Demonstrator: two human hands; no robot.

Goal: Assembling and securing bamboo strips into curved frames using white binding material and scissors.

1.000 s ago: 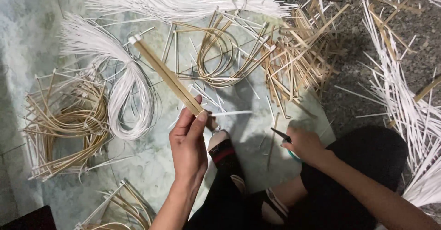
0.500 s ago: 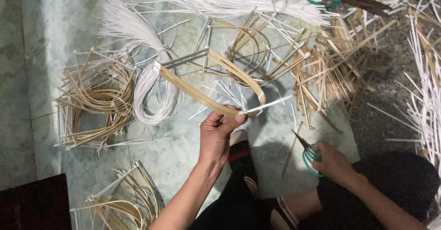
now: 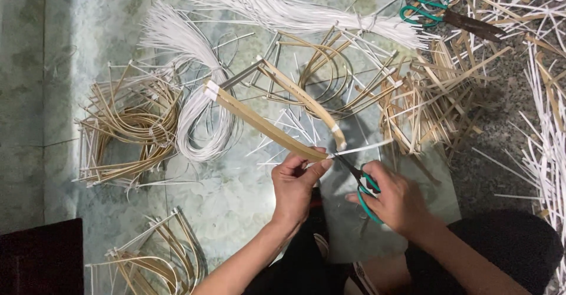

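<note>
My left hand [image 3: 298,184] pinches one end of a bent bundle of flat bamboo strips [image 3: 265,124], bound with white plastic strap at its ends. A white strap tail [image 3: 362,148] sticks out to the right from the pinched end. My right hand [image 3: 396,199] grips small green-handled scissors [image 3: 361,182], whose blades touch the base of that tail beside my left fingers.
Bound bamboo frames lie in piles at the left [image 3: 127,124], bottom left [image 3: 153,259] and centre back [image 3: 324,71]. Bundles of white straps [image 3: 283,9] spread across the top and right. Larger green-handled scissors [image 3: 448,17] rest at the top right. Loose bamboo strips [image 3: 436,94] lie right.
My left hand bent the straight bamboo bundle into a curve and held it. My right hand brought the small scissors up from the lap to the strap tail.
</note>
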